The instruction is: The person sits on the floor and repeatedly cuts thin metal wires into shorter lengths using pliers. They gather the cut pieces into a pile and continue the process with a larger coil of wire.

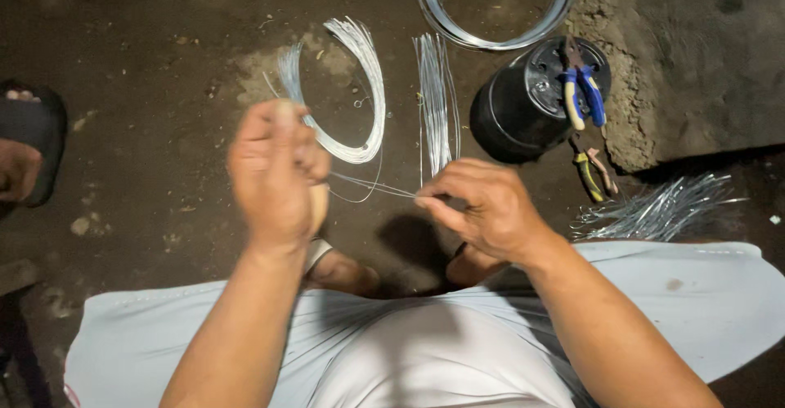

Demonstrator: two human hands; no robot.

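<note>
Between the two hands ran a thin strand of wire (372, 184), drawn nearly taut from one to the other above the dirt floor (147, 130). At its near end the right hand (482, 208) pinched the strand between thumb and fingertips, while the left hand (274, 175) was closed in a fist around the far end, with a small curved bundle of wire (290, 77) rising from the top of that fist. Just beyond the left hand lay a crescent-shaped bundle of cut wires (368, 89), and beyond the right hand a straight bundle of wires (437, 101). Farther out, past both hands, lay a large wire coil (491, 42). Up and to the right of the right hand stood a black bucket (515, 114) with blue-and-yellow pliers (582, 89) on its bottom, green-handled pliers (595, 172) beside it, and a heap of short wire pieces (654, 212) just right of the right wrist. Far to the left of the left hand, a foot in a dark sandal (29, 146) was partly visible.
</note>
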